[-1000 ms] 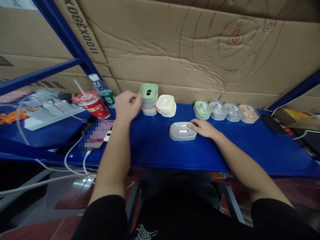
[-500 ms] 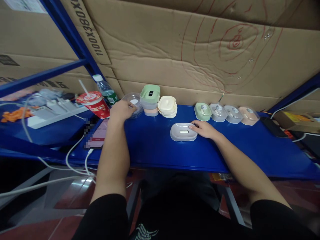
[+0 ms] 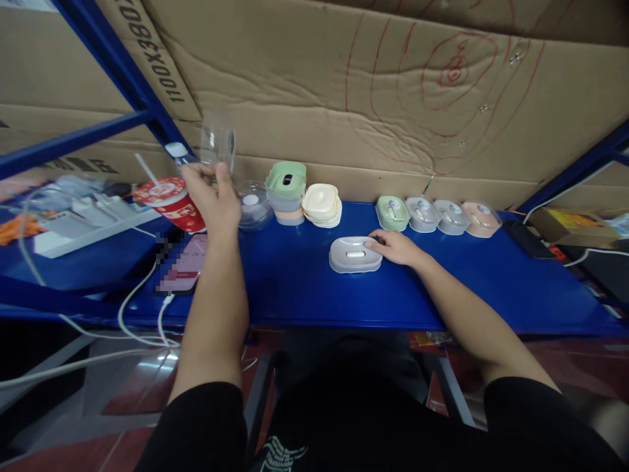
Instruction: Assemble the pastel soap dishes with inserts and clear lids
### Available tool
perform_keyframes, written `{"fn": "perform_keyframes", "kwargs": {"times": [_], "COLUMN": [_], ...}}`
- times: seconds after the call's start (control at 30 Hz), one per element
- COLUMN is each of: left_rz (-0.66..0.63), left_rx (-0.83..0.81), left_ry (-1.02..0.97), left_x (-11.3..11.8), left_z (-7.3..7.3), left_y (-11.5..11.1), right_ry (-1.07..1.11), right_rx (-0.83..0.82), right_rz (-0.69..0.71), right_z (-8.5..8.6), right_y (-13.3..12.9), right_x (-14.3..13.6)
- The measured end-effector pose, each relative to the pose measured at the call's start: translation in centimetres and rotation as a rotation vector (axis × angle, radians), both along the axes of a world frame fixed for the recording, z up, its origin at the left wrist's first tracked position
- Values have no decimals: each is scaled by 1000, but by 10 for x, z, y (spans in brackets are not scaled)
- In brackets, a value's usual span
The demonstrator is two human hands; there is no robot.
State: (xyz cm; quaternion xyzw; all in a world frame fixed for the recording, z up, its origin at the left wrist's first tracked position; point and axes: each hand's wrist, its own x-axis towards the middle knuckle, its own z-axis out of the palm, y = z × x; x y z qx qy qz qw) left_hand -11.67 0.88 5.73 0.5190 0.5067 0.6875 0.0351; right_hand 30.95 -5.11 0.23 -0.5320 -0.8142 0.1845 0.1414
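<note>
My left hand [image 3: 215,196] is raised at the left, pinching a clear plastic lid [image 3: 216,141] that stands on edge and is slightly blurred. Below it on the table lies a stack of similar clear lids [image 3: 254,208] with a white round label. My right hand [image 3: 397,248] grips the right end of a pale grey oval container [image 3: 354,255], thumb on top, fingers behind. Beyond the container are a pile of cream square pieces [image 3: 322,204] and a stack of open bases with a green one [image 3: 285,178] uppermost.
Several lidded boxes stand in a row at the back right, a green box [image 3: 392,213] leftmost and a peach box [image 3: 481,219] rightmost. A red cup [image 3: 171,204], a bottle [image 3: 177,152] and a phone [image 3: 184,262] on a cable are at the left. Cardboard [image 3: 295,85] walls the back.
My left hand has lifted a clear lid off the stack, up and to the left, and tipped it on edge. My right hand stays on the grey container. The view has shifted slightly.
</note>
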Motion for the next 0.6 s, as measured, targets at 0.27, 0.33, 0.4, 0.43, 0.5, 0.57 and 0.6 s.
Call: {"fn": "perform_keyframes", "kwargs": {"times": [0.27, 0.33, 0.4, 0.43, 0.5, 0.57, 0.6], "left_rz": [-488, -581, -640, -653, -637, -574, -540], "left_rx": [76, -79, -231, -302, -424, -530, -586], "left_ry": [107, 257, 336, 352, 397, 512, 594], "left_x": [95, 116, 132, 137, 143, 143, 143], "left_z": [-14, -22, -29, -31, -33, -32, -31], "left_y": [-39, -53, -61, -63, -63, -60, -59], "right_ry": [466, 579, 609, 597, 555, 494, 455], "right_rx": [273, 266, 239, 219, 158, 69, 18], "right_rz": [-80, -54, -47, -53, -71, -78, -75], "right_z": [13, 16, 18, 19, 21, 22, 23], "right_y": [-9, -12, -14, -15, -16, -16, -17], "right_x": [-1, -3, -5, -6, -8, -9, -9]}}
